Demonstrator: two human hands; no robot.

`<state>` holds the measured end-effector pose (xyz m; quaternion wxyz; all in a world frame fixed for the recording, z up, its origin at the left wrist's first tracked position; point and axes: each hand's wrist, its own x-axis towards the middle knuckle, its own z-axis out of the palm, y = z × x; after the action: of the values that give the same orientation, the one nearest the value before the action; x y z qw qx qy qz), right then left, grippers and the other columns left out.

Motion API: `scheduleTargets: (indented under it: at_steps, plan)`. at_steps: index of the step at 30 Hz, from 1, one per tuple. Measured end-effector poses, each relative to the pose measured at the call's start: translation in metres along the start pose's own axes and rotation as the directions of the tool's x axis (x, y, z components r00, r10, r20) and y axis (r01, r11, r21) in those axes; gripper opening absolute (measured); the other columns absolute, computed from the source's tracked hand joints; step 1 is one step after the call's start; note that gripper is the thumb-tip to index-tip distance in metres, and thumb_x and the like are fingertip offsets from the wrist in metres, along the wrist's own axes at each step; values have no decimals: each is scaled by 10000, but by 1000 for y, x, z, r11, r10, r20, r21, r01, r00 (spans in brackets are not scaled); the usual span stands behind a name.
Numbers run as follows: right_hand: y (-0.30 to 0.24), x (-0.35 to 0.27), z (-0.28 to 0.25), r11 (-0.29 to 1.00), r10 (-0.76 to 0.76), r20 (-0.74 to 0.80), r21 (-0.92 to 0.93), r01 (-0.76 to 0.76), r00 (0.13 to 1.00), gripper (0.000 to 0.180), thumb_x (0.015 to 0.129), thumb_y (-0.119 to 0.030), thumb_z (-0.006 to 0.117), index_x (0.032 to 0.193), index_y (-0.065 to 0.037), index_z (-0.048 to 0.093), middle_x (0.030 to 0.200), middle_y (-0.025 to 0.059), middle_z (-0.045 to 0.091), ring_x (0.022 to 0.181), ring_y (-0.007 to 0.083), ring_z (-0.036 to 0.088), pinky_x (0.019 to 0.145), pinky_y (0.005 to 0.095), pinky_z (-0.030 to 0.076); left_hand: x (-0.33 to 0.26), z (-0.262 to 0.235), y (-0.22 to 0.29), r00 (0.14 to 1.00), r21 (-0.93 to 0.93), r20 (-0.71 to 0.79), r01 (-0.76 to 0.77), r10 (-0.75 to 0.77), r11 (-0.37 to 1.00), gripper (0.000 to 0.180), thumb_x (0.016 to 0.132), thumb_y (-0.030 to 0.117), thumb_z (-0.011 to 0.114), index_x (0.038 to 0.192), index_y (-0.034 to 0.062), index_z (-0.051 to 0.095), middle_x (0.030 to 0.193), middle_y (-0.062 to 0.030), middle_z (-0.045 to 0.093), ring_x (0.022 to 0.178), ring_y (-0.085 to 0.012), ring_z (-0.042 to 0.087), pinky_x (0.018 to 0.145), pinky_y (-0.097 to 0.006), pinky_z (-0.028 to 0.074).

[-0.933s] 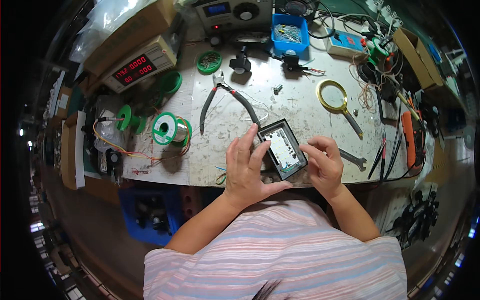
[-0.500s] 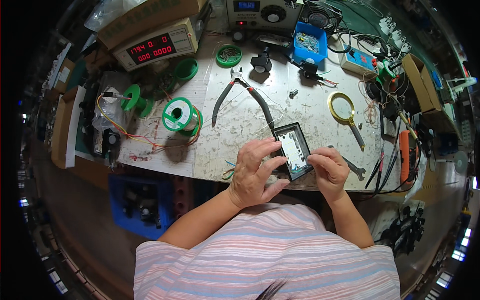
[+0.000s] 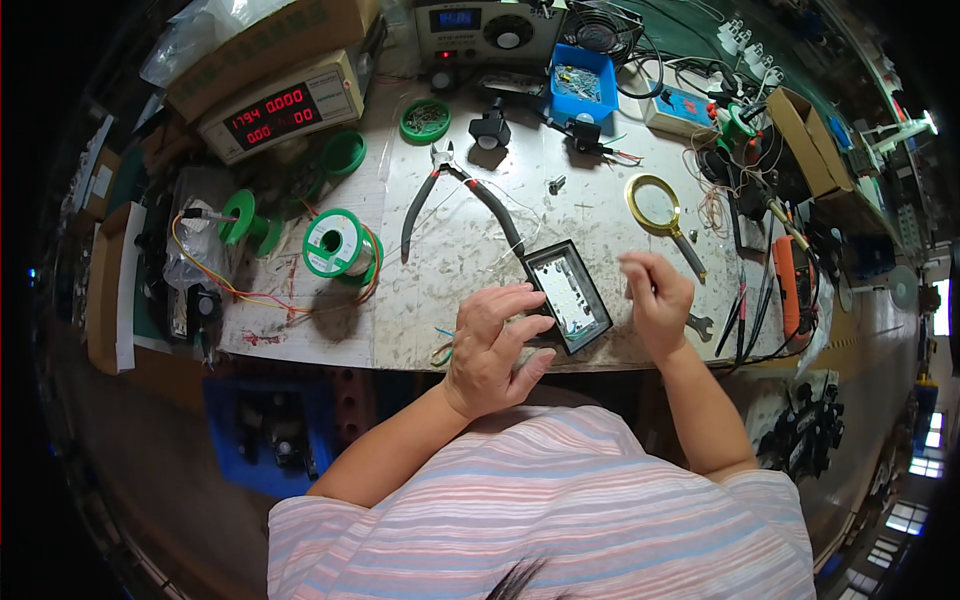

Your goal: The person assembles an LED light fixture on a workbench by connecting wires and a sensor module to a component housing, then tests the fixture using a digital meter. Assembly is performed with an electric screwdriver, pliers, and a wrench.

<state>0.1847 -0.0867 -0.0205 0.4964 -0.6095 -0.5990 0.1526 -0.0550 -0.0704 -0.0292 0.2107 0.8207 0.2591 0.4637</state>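
Left hand (image 3: 493, 345) fingers steady the black lamp housing (image 3: 567, 295) on the worktop (image 3: 440, 290); right hand (image 3: 657, 297), lifted clear, fingers loosely curled, apparently empty; next: careful regrasp.

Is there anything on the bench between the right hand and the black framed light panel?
No. In the head view the right hand is lifted just right of the black framed light panel; only bare, scuffed bench top shows between them.

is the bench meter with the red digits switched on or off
On: the bench meter at the back left of the table shows two rows of lit red digits.
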Motion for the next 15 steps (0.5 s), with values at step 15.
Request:
scheduleTargets:
  at_steps: [15]
  plan:
    - [53,144,41,722,-78,199,-664,193,977,236,770,-197,783,998,-153,742,917,45,621,814,265,667,711,402,538,1,0,2,999,20,5,43,-43,999,239,808,170,726,1022,89,658,1167,-97,609,1098,-307,596,938,-432,440]
